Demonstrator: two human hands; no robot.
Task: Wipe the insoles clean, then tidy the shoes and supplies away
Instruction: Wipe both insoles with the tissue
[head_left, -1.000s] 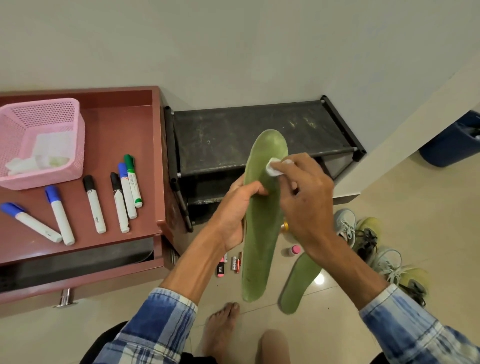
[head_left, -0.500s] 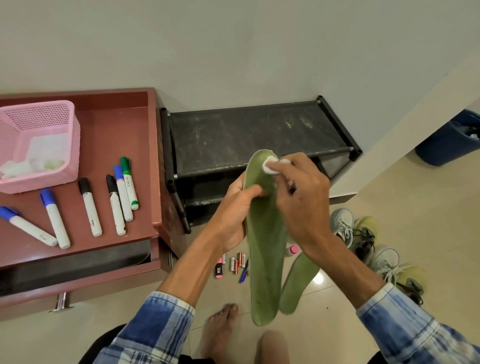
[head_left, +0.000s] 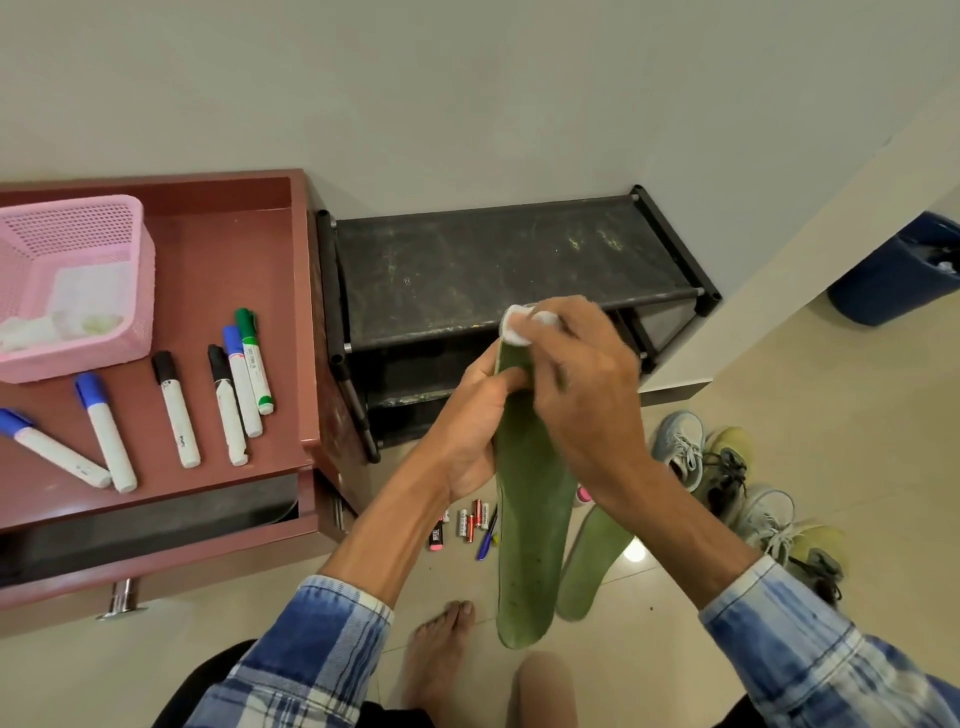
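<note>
Our left hand (head_left: 467, 415) grips a green insole (head_left: 527, 519) near its top, holding it upright before the black shoe rack (head_left: 493, 260). Our right hand (head_left: 587, 395) pinches a white pad (head_left: 517, 326) against the insole's upper tip, just above our left hand. A second insole (head_left: 592, 566) lies on the floor (head_left: 831, 415) below.

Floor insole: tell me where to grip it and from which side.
I'd pinch the near rounded end of the floor insole, coming down from the person's side. It lies flat on the tiles, so only the thin edge offers a grip. Its far end is hidden, the held insole covers its left edge and the shoes sit to its right.
</note>
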